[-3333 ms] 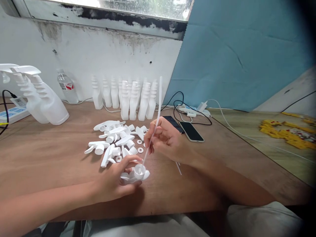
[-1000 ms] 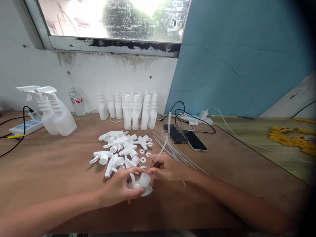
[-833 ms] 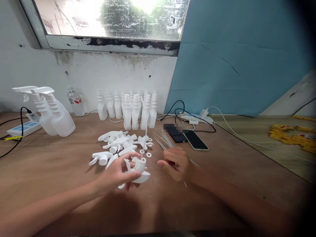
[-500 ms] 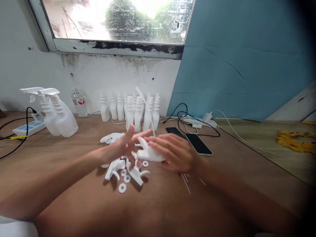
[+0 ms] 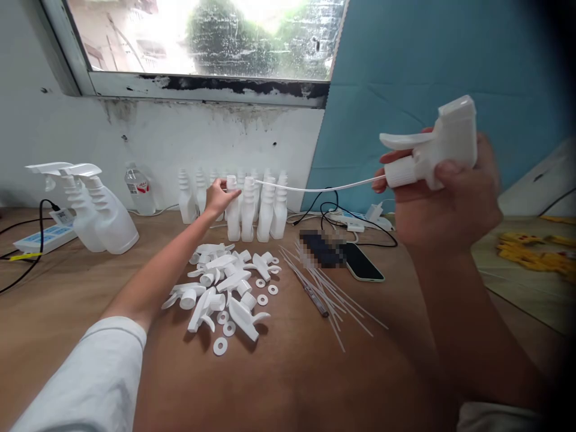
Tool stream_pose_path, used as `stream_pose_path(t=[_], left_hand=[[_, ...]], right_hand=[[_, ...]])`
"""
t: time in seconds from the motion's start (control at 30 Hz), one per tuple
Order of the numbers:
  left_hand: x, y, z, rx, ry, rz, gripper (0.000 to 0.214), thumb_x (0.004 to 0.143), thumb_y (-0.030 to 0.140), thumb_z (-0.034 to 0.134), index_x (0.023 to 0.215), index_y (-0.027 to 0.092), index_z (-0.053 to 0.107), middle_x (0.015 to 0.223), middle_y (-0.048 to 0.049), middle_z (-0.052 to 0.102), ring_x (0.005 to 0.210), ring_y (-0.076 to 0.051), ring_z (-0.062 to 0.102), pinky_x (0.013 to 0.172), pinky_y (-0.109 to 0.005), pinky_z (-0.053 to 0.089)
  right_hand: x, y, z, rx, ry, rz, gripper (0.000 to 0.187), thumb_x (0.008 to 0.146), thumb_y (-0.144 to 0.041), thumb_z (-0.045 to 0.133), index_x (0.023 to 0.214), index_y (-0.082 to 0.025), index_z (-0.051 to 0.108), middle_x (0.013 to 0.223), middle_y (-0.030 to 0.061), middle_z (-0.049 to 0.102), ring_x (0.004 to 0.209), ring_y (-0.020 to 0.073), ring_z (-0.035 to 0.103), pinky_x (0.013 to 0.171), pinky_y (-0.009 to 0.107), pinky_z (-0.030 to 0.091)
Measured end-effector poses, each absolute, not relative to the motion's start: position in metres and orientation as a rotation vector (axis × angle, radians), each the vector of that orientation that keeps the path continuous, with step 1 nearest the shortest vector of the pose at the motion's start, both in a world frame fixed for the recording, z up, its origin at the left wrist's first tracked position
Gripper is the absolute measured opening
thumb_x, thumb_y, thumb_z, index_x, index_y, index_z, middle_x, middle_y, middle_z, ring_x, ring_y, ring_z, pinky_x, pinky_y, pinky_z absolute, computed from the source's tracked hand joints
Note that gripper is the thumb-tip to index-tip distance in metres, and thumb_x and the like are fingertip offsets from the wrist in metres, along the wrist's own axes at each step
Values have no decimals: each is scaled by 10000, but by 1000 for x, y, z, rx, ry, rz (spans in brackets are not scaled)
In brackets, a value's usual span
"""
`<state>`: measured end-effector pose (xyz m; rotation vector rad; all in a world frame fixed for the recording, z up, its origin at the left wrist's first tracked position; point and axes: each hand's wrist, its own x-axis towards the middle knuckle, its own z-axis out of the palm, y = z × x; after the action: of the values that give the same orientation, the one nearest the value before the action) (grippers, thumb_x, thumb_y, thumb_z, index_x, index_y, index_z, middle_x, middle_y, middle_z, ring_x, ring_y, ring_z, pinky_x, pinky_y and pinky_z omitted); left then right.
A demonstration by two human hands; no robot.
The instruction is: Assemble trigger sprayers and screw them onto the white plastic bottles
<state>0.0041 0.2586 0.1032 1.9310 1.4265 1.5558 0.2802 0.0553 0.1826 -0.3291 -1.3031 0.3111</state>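
My right hand (image 5: 454, 198) is raised at the right, closed around a white trigger sprayer head (image 5: 450, 141). From the sprayer's collar a thin white dip tube (image 5: 319, 189) runs left, sagging slightly, its far end in front of the bottles. At the back, my left hand (image 5: 221, 197) grips the neck of a white spray bottle (image 5: 233, 210) between thumb and fingers. That bottle stands upright at the front of a group of similar bottles (image 5: 266, 213). Below lies a heap of loose trigger sprayer heads (image 5: 234, 281), with several white washers (image 5: 220, 346) around it.
Several thin tubes (image 5: 335, 294) and a pen-like tool (image 5: 315, 300) lie right of the heap. Behind them are a phone (image 5: 363, 262), cables and a power strip (image 5: 382, 221). Two assembled spray bottles (image 5: 112, 213), a clear bottle (image 5: 140, 195) and another power strip (image 5: 47, 237) stand left.
My right hand has lifted the sprayer head with its tube up and to the right. My left hand has left the sprayer and reached back to a bottle's neck.
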Motion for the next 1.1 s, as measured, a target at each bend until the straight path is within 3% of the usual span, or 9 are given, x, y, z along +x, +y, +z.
stream_pose_path(t=[0.1, 0.27, 0.43, 0.63, 0.77, 1.1], left_hand=[[-6, 232, 113, 2034, 1331, 1632, 348, 793, 321, 593, 1086, 138, 551, 1028, -79, 644, 887, -164, 593, 814, -258, 457], [-24, 180, 132, 2642, 1262, 1521, 396, 770, 287, 562, 1150, 175, 579, 827, -24, 642, 704, -155, 546, 688, -257, 429], [-22, 153, 135, 3019, 1152, 1354, 395, 772, 287, 537, 1151, 180, 571, 972, -60, 673, 820, -202, 591, 819, -318, 441], [-17, 150, 133, 3198, 1076, 1208, 399, 794, 298, 505, 1160, 149, 562, 975, -80, 696, 883, -226, 639, 926, -373, 415], [-18, 150, 132, 3194, 1124, 1174, 421, 776, 288, 506, 1177, 167, 552, 1032, -82, 693, 952, -242, 642, 931, -388, 408], [-21, 145, 138, 3190, 1023, 1247, 411, 751, 273, 525, 1149, 176, 561, 984, -69, 693, 934, -234, 635, 921, -401, 411]], right_hand=[[286, 57, 186, -322, -1283, 392, 255, 606, -224, 557, 857, -185, 587, 724, 56, 657, 600, 209, 608, 482, 320, 423], [286, 52, 188, -323, -1268, 446, 170, 612, -247, 557, 764, -196, 503, 717, 54, 669, 489, 188, 579, 508, 337, 399], [284, 48, 190, -379, -1292, 427, 214, 598, -274, 560, 793, -201, 510, 710, 45, 648, 502, 178, 577, 500, 330, 396], [292, 44, 193, -375, -1233, 438, 167, 579, -280, 572, 704, -177, 534, 690, 59, 620, 507, 169, 574, 478, 317, 398], [295, 44, 195, -411, -1263, 405, 154, 578, -319, 581, 618, -173, 555, 674, 56, 625, 474, 161, 563, 450, 308, 377], [304, 52, 194, -367, -1216, 420, 190, 576, -313, 519, 631, -151, 600, 645, 69, 602, 457, 184, 556, 429, 310, 341]])
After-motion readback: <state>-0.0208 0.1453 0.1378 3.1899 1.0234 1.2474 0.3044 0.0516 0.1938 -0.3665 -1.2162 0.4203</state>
